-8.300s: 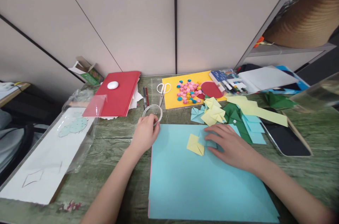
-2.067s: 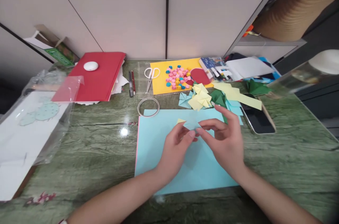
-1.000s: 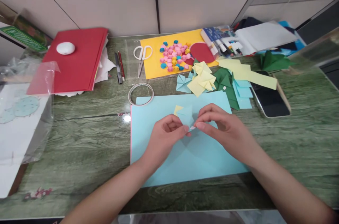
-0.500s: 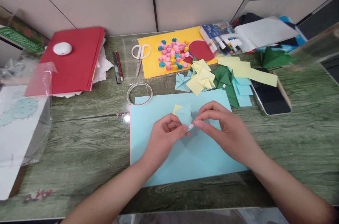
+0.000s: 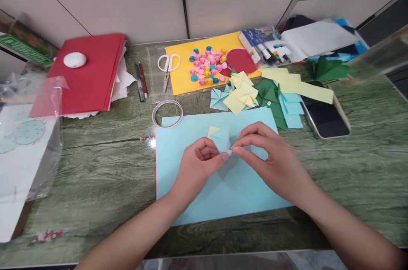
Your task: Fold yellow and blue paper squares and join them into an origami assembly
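My left hand (image 5: 199, 161) pinches a folded light blue paper (image 5: 221, 139) between thumb and fingers, above a large light blue sheet (image 5: 204, 202). A yellow folded paper (image 5: 213, 131) shows behind its upper left side. At the lower corner of the folded paper is a small white piece of tape (image 5: 230, 152). The thumb and forefinger of my right hand (image 5: 267, 155) are closed at that white piece's edge; whether a thin layer is between them is too small to see. A tape roll (image 5: 167, 113) rests at the sheet's upper left corner.
White-handled scissors (image 5: 167, 68) and two pens lie behind the tape roll. Pink, blue and yellow curled bits (image 5: 208, 66) sit on a yellow sheet (image 5: 178, 83). Folded yellow papers (image 5: 241, 91), green paper (image 5: 272, 100) and a phone (image 5: 328, 117) lie right. A red folder (image 5: 92, 78) is left.
The white tape piece has turned slightly at the paper's corner, between my hands. Both hands stay in nearly the same place.
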Available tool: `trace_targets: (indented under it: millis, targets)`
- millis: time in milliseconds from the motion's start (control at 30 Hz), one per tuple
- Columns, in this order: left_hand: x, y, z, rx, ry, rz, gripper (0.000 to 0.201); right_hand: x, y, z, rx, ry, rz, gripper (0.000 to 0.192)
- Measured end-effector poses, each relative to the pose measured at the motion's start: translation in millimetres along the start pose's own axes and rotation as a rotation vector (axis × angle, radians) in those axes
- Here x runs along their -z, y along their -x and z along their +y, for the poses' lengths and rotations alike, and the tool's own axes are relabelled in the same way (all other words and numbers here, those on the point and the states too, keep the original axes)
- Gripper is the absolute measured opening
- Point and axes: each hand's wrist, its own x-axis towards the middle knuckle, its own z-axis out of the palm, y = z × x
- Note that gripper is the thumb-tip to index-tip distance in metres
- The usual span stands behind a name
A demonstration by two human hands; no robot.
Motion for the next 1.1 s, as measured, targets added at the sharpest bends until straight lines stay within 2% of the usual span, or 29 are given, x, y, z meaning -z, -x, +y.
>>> trace_targets:
  millis: [167,367,500,733,867,967,1100]
  targets:
    - [-0.6,1,0,-0.017,-0.042,0.014,0.021,-3,2,0,0.057,0.098,0.037,0.009]
    - [-1.4,2,0,-0.035,-0.065,0.049,0.022,-7,7,0,0.271,0.306,0.174,0.007]
    - [-2.7,3,0,-0.042,-0.047,0.078,0.023,-7,8,0,0.313,0.382,0.204,0.006]
    - [-2.3,3,2,-0.021,-0.048,0.075,0.019,-4,7,3,0.248,0.311,0.209,0.008]
    - [-2.8,3,1,-0.029,-0.047,0.062,0.022,-5,2,0,0.064,0.109,0.043,0.004]
    - [-3.9,4,1,-0.033,-0.068,0.057,0.025,-8,-1,-2,-0.065,-0.074,-0.056,0.011]
    - [-4.8,6,2,-0.033,-0.099,0.080,0.026,-10,-2,0,-0.072,-0.127,-0.081,0.012]
